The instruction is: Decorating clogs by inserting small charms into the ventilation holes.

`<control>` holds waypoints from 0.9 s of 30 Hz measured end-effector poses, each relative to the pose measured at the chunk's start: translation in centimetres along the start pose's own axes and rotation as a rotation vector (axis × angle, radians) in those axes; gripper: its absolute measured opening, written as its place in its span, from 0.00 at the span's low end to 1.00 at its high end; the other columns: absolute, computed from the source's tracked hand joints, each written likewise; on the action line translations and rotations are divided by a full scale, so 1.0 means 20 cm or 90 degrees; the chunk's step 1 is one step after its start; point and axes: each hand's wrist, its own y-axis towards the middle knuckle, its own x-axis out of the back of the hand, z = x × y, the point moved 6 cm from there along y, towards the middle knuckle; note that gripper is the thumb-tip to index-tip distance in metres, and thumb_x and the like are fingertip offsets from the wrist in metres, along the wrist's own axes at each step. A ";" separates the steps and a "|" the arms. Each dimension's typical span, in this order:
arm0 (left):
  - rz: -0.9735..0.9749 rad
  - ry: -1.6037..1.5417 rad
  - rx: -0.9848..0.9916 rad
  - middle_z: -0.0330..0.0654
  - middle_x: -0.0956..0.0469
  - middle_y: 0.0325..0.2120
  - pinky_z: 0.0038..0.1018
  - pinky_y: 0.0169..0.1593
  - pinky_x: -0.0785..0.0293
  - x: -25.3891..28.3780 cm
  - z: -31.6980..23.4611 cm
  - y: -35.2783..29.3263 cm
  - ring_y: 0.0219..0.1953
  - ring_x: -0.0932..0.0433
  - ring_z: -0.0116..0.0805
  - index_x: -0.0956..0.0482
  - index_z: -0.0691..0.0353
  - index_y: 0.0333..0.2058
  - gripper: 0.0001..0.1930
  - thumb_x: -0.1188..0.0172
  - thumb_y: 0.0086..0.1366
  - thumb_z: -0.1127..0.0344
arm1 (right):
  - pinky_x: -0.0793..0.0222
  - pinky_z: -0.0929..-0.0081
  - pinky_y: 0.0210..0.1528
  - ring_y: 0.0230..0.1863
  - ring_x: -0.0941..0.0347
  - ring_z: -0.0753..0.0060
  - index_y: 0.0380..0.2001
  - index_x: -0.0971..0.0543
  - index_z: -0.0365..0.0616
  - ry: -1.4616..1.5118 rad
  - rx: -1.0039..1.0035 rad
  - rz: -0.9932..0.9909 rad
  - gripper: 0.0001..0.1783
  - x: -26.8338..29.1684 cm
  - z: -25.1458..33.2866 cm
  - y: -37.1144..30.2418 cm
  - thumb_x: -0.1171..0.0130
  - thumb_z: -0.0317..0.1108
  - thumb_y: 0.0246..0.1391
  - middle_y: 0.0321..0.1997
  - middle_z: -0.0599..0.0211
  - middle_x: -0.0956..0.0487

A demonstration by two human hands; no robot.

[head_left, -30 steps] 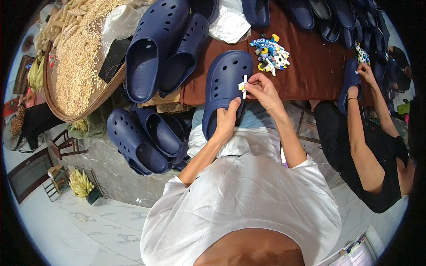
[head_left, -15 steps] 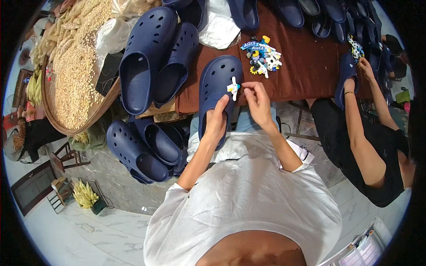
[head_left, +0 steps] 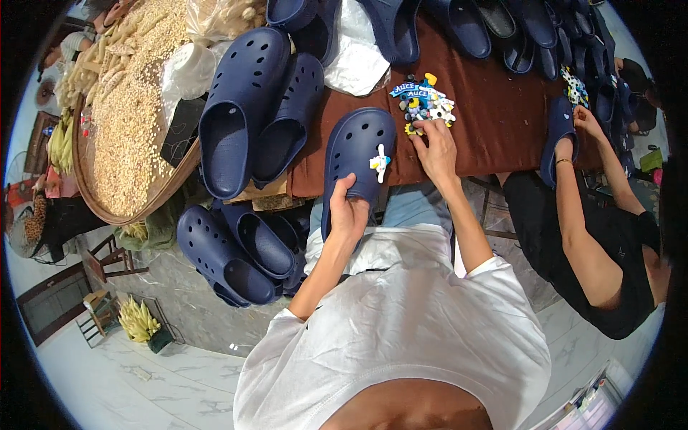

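A navy blue clog (head_left: 356,140) with round vent holes is gripped by my left hand (head_left: 348,211), thumb inside its opening and fingers beneath. It is tilted, toe away from me, at the table's near edge. A small white cartoon shoe charm (head_left: 380,164) with blue and yellow bits sits on the clog's right side. My right hand (head_left: 437,152) reaches into a pile of colourful shoe charms (head_left: 434,104) on the brown cloth. Its fingers are bent together at the pile's near edge, by a yellow charm; what they pinch is hidden.
Navy clogs (head_left: 244,107) stand left on the brown-covered table (head_left: 494,136), with more stacked below and along the far edge. A round tray of corn kernels (head_left: 136,165) lies far left. At right, a co-worker's hands (head_left: 589,123) handle another clog (head_left: 557,132) and charms.
My right hand has left the charm on the clog and moved up and right to the charm pile. My left hand still holds the clog. The view has shifted slightly.
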 end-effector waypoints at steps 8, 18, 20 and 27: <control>-0.022 0.019 0.011 0.46 0.26 0.51 0.33 0.62 0.33 0.04 -0.01 -0.03 0.55 0.27 0.38 0.32 0.69 0.53 0.21 0.43 0.61 0.69 | 0.31 0.58 0.38 0.38 0.27 0.51 0.36 0.22 0.43 -0.024 0.002 0.025 0.13 -0.04 -0.02 0.04 0.31 0.31 0.47 0.35 0.59 0.28; -0.049 0.043 -0.003 0.45 0.24 0.49 0.33 0.61 0.32 0.05 -0.04 -0.05 0.52 0.24 0.37 0.29 0.70 0.49 0.18 0.42 0.60 0.69 | 0.31 0.58 0.37 0.36 0.27 0.53 0.34 0.24 0.42 -0.097 0.133 -0.054 0.08 -0.05 0.02 0.02 0.36 0.29 0.51 0.33 0.58 0.28; -0.046 0.039 0.002 0.45 0.24 0.48 0.33 0.61 0.32 0.05 -0.05 -0.04 0.52 0.24 0.38 0.29 0.70 0.49 0.18 0.42 0.60 0.69 | 0.31 0.58 0.38 0.36 0.27 0.53 0.34 0.23 0.42 -0.093 0.135 -0.076 0.06 -0.05 0.01 0.02 0.38 0.28 0.53 0.33 0.58 0.29; -0.067 0.034 0.014 0.46 0.23 0.49 0.32 0.62 0.32 0.05 -0.06 -0.04 0.52 0.24 0.37 0.28 0.69 0.47 0.16 0.44 0.61 0.71 | 0.31 0.66 0.37 0.35 0.26 0.57 0.37 0.22 0.40 0.126 0.010 -0.044 0.06 0.03 0.13 0.00 0.44 0.30 0.62 0.34 0.58 0.25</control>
